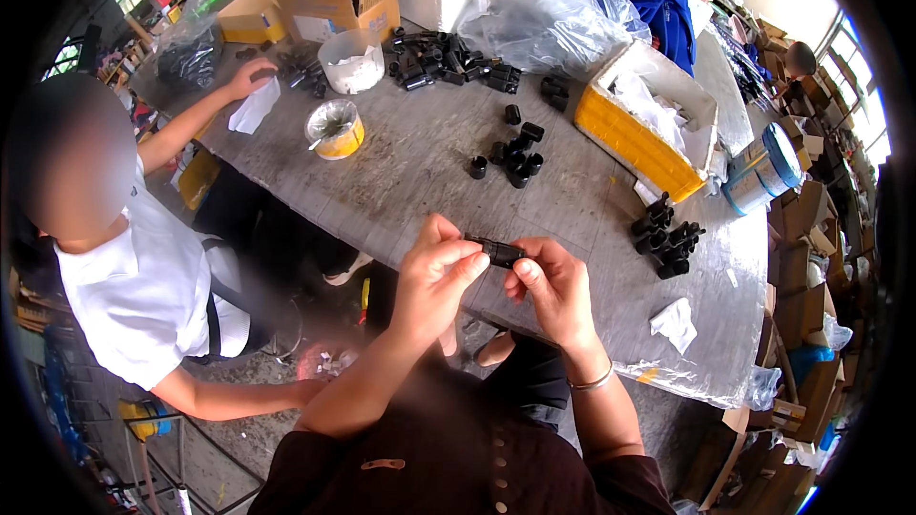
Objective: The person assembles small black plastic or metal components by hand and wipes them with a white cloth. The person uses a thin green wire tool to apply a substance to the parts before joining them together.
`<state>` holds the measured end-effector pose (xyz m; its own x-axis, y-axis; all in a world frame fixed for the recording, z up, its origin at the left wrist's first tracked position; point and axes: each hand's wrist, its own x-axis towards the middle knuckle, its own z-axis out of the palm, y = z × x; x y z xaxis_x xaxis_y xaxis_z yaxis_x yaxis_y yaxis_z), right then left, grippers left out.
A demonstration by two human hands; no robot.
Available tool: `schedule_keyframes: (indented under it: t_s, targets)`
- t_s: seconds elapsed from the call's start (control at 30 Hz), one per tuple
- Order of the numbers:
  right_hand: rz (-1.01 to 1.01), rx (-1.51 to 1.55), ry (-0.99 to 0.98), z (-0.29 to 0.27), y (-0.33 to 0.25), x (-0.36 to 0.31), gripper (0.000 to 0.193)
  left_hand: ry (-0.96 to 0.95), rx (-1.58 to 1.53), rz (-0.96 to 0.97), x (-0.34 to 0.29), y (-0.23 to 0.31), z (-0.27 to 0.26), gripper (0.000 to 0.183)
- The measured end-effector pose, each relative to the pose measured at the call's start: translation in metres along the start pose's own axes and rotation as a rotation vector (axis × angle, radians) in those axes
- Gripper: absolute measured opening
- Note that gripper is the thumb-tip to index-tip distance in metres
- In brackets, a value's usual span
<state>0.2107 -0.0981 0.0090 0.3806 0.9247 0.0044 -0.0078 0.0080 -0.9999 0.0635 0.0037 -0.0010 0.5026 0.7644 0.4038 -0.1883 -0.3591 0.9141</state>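
A dark, glossy cylindrical part (pixel 500 253) is held crosswise in mid-air

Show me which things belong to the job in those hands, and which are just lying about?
Probably the job:
- black cylindrical part, held between left fingers and right fingers
- small, shiny black cylinders ahead, looking similar

Probably just lying about:
- crumpled white scrap
- bright blue cloth
- large, clear plastic bag

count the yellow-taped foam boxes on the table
2: a far foam box right of the open cardboard box, and a nearer foam box left of the blue bucket. Others could be hidden behind the clear plastic bag.
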Motion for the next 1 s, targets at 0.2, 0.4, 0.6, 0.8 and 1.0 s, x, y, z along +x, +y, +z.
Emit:
schedule_keyframes:
  t_s: [0.2,0.4,0.6,0.8,1.0]
  targets:
    - [-0.615,-0.547,0.09,0.003,-0.006,0.006,0.035,0.008,-0.083,-0.125,-0.002,-0.001,0.001,0.011]
    - [-0.102,0.176,-0.032,0.002,-0.003,0.0,0.025,-0.249,0.227,0.123,0.011,0.013,-0.027,0.021]
    - [-0.237,0.023,0.056,0.008,-0.006,-0.002,0.03,-0.182,0.155,0.103,0.005,0.006,-0.021,0.013]
    - [-0.485,-0.406,0.118,0.008,-0.005,-0.003,0.036,-0.1,0.125,0.112,0.001,0.007,-0.01,0.012]
    - [-0.208,-0.167,0.07,0.01,-0.002,-0.008,0.032,-0.087,0.147,0.149,-0.001,0.003,-0.009,0.012]
